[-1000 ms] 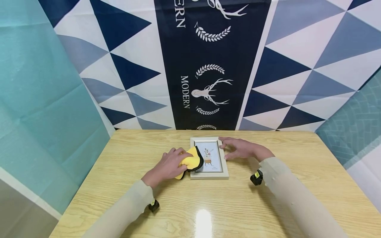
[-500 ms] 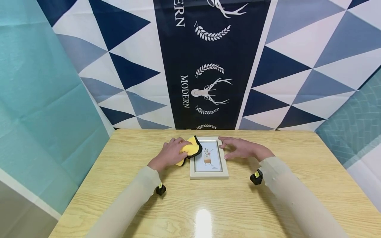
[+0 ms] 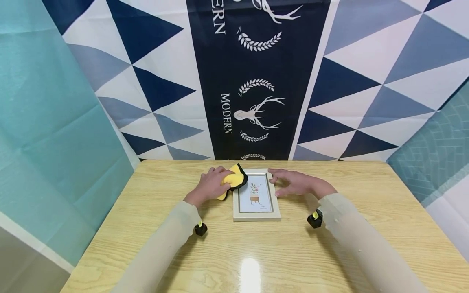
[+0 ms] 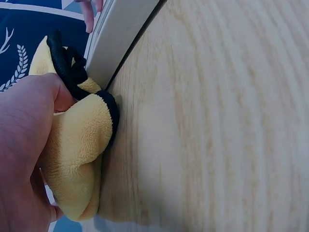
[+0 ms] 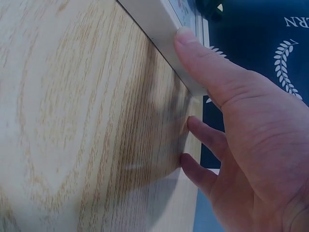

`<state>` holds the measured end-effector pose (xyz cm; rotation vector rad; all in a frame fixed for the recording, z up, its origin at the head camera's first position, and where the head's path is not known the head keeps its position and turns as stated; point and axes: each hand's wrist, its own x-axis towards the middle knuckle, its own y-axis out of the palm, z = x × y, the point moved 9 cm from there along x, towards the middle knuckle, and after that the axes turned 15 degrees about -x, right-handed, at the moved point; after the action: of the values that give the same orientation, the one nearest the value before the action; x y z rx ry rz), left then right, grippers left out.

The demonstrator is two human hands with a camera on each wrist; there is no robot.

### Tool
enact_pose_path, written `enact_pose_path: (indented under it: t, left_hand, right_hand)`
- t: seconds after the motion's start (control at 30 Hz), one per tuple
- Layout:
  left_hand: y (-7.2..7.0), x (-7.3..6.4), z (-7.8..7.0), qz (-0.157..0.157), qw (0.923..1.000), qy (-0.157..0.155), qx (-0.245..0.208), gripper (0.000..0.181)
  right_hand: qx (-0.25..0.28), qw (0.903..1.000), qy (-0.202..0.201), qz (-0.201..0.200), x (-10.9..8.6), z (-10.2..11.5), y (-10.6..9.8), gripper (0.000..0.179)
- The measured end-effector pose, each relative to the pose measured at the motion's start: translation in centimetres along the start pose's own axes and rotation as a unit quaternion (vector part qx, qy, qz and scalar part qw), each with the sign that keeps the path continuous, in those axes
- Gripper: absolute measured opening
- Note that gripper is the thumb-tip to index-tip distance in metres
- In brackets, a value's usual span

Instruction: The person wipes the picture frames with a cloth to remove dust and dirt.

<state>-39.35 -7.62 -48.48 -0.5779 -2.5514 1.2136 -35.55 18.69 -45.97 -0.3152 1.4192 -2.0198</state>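
Observation:
A yellow cleaning cloth (image 3: 234, 180) with black edging is bunched in my left hand (image 3: 209, 186). It overlaps the far left corner of a cream picture frame (image 3: 256, 216) lying flat on the table. Inside the frame, a picture shows a potted plant. The left wrist view has the thumb and fingers gripping the folded cloth (image 4: 77, 140) beside the frame's side wall (image 4: 118, 36). My right hand (image 3: 296, 182) is at the frame's right side, fingers spread. In the right wrist view its thumb (image 5: 212, 65) touches the frame's edge, and two fingertips reach down by the wood.
The light wooden table (image 3: 220, 252) extends around the frame. A dark wall hanging (image 3: 253, 81) with deer heads rises behind the table's far edge, and a teal sheet (image 3: 62, 122) borders the left. Small black devices sit under both wrists.
My left hand has moved the cloth from the frame's lower left up along its left side to the far left corner. The right hand and the frame have stayed in place.

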Motion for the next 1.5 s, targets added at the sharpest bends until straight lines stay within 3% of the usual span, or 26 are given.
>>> enact_pose_path:
  t: [0.17,0.37,0.8,1.17,1.5]
  left_hand:
    - [-0.9,-1.5,-2.0,0.009,0.9997,-0.012,-0.019,0.061]
    - [-0.8,-2.4,-2.3,0.006,0.9999,-0.001,-0.009,0.063]
    - [0.0,-5.4,-3.6,0.03,0.9995,-0.005,0.002,0.057]
    - [0.5,-8.6,-5.6,0.041,0.9981,0.03,0.036,0.053]
    - [1.0,-11.2,-6.3,0.028,0.9947,0.061,0.078,0.053]
  right_hand:
    - [0.003,1.0,0.0,-0.005,0.0,0.2,0.0,0.02]
    - [-0.005,0.9999,0.002,-0.008,0.1,0.2,0.0,0.02]
    - [-0.009,0.9999,0.013,-0.005,0.1,-0.5,0.1,0.018]
    - [-0.013,0.9998,0.007,-0.01,0.0,-0.1,-0.1,0.02]
    - [-0.012,0.9999,0.004,-0.011,-0.1,0.5,-0.1,0.02]
